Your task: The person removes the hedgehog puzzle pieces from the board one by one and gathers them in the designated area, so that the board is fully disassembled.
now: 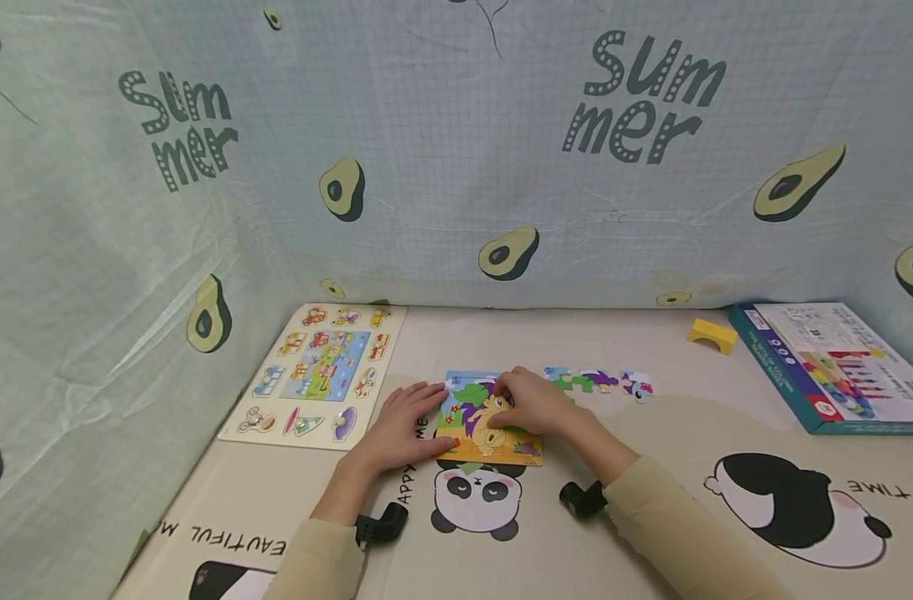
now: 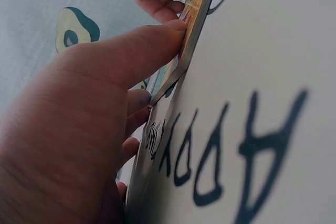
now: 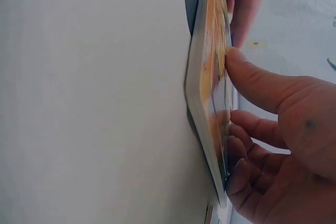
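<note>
A jigsaw puzzle board (image 1: pixel 527 457) with a yellow, purple-maned animal lies on the mat. My left hand (image 1: pixel 407 423) rests at its left side, fingers extended along the edge and thumb pressing the front left corner. In the left wrist view, the thumb (image 2: pixel 152 43) touches the board's rim. My right hand (image 1: pixel 540 404) reaches over from the right, with thumb and bent index finger pinching a puzzle piece (image 1: pixel 494 408) flat against the picture. Its thumb (image 3: pixel 249 74) meets the board's surface in the right wrist view; the fingers partly hide the piece.
Several loose puzzle pieces (image 1: pixel 599 381) lie right of the board. A wooden picture board (image 1: pixel 276 387) sits at the left. A yellow arch block (image 1: pixel 713 335) and a flat teal box (image 1: pixel 839 367) are at the right, before a hanging avocado-print cloth (image 1: pixel 426 150).
</note>
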`<state>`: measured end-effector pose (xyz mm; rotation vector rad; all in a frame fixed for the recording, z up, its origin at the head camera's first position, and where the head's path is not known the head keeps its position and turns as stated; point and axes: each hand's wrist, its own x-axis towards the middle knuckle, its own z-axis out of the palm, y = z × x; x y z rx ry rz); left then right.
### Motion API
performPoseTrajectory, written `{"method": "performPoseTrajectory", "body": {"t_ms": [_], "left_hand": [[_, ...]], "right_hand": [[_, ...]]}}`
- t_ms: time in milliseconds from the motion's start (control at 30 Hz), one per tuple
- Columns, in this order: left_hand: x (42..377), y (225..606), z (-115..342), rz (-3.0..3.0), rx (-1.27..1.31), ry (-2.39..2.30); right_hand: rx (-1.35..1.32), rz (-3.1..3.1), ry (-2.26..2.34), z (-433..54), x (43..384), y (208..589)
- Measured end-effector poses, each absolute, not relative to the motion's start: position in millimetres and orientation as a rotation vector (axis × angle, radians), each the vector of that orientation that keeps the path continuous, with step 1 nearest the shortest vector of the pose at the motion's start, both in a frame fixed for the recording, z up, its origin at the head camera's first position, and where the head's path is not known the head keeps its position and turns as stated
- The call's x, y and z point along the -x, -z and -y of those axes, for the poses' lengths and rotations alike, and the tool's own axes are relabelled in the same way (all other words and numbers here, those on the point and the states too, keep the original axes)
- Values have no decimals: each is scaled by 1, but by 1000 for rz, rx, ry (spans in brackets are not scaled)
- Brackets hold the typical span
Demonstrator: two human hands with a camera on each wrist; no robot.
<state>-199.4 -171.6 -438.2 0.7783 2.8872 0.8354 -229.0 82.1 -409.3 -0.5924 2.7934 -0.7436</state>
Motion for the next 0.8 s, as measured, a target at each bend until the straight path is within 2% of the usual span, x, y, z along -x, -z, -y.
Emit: {"method": "performPoseTrajectory", "body": {"t_ms": [800], "left_hand": [[198,439,171,-2894,-772,-837]], "right_hand": [[598,-2750,920,-80,228,414]]}}
